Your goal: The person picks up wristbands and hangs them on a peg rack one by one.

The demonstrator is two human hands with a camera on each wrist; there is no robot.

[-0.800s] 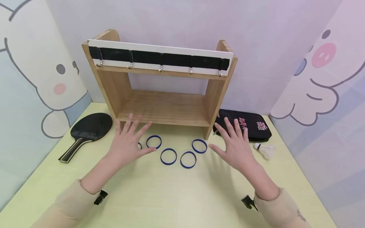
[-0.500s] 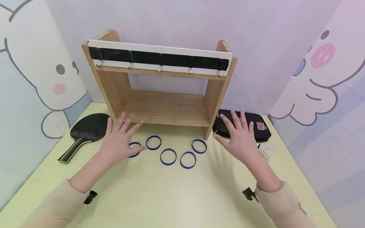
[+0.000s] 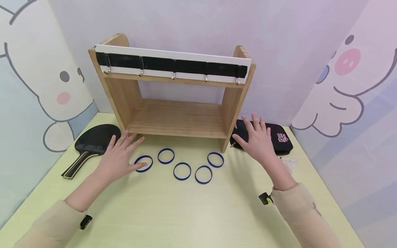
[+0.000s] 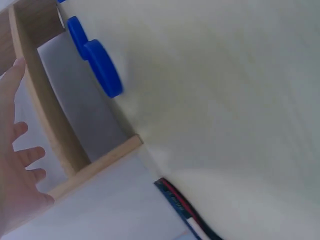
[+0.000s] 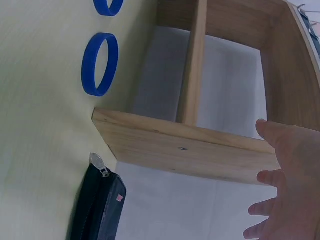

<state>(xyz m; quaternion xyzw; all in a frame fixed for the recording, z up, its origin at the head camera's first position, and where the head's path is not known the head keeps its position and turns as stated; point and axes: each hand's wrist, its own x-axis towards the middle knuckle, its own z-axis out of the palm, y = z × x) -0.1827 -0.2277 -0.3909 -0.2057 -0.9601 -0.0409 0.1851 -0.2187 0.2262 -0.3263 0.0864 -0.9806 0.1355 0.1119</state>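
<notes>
In the head view my left hand (image 3: 116, 160) is spread above the table, its thumb over the leftmost blue ring (image 3: 143, 171). My right hand (image 3: 258, 141) hovers with spread fingers in front of the black case (image 3: 280, 137). Neither hand holds anything. Several blue rings lie flat between the hands, among them a front ring (image 3: 203, 182) and a right-hand ring (image 3: 215, 166). Behind them stands a wooden shelf (image 3: 176, 119) with a row of metal hooks on its white and black strip (image 3: 158, 64). The right wrist view shows a blue ring (image 5: 85, 70) near the shelf's side panel (image 5: 185, 145).
A black paddle (image 3: 97, 137) lies at the left, its handle towards the front. At the right a shuttlecock (image 3: 289, 163) is partly hidden behind my right wrist. Walls with cartoon figures border the table (image 3: 186, 220) at the back and both sides.
My left hand has moved left and slightly down, uncovering the leftmost ring. My right hand has moved right and a little towards the back, over the case. The rings have stayed in place.
</notes>
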